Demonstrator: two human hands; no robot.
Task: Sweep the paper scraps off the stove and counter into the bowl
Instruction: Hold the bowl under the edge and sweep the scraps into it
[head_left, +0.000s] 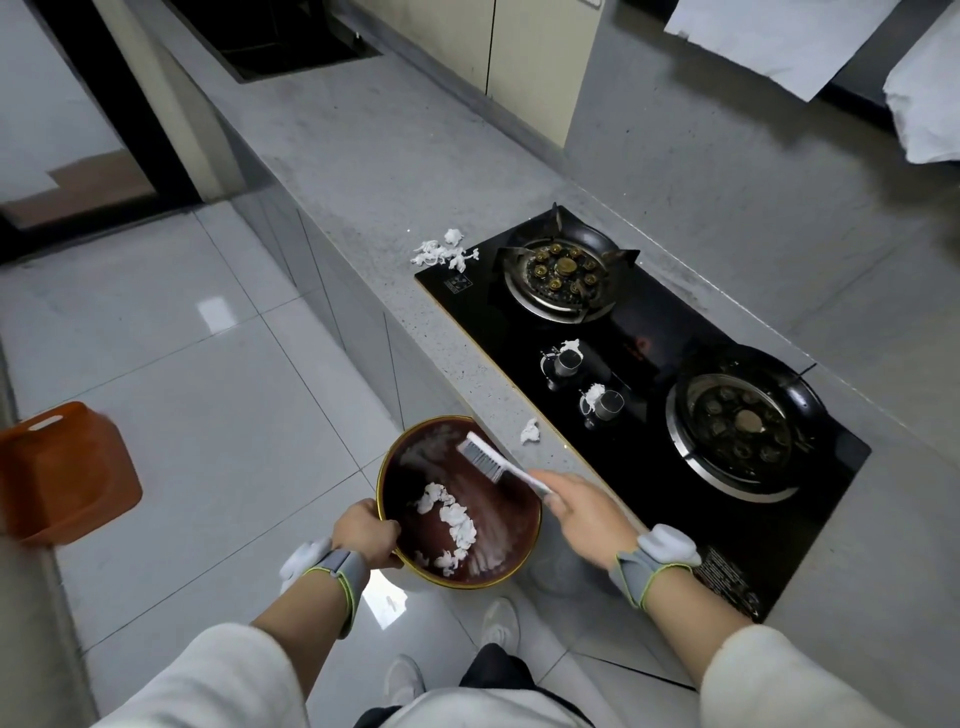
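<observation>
Long grey counter (363, 171) with a black stove (644, 364) set in it. Orange bin (67, 473) down on the floor. Dark bowl (493, 569) with a gold rim, held just past the counter edge, near the stove. Left hand (366, 532) curled round the bowl's near rim. Right hand (584, 512) wrapped round the handle of a small brush (493, 462), bristles over the bowl. White paper scraps in the bowl (452, 525). More scraps on the counter by the stove's far corner (444, 252). One scrap at the stove's front edge (530, 431). One on each knob (570, 347).
</observation>
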